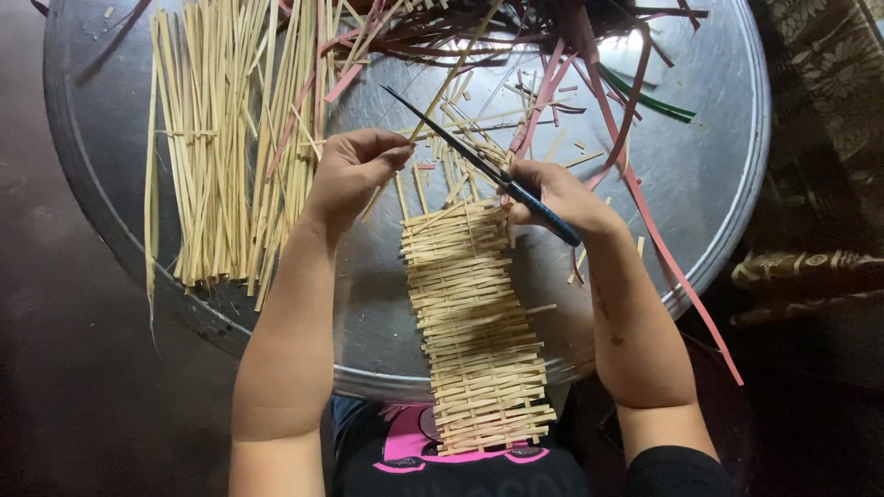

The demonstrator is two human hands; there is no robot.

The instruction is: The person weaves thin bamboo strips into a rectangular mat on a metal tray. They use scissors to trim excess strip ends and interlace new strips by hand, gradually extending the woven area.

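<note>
Seen from the head camera, a person weaves pale split-cane strips on a round metal tray [709,212]. The woven band [474,322] runs from the tray's middle toward the person, hanging past the tray's near rim over the lap. The right hand [552,198], at the band's far right corner, is closed around the blue handle of a dark, thin-bladed knife [479,161], whose blade slants up and left across the loose upright ends. The left hand [354,166], just left of the band's far end, pinches a single pale strip [433,101] between thumb and fingers, the strip rising diagonally away from the band. A sheaf of uncut pale strips [221,147] lies left of the band; reddish and dark strips [552,46] and a green strip [649,97] lie beyond it.

The step in hand looks like trimming or threading a new strip at the band's working edge. The next move likely calls for steadying that strip against the blade, fingers clear of the edge.
</note>
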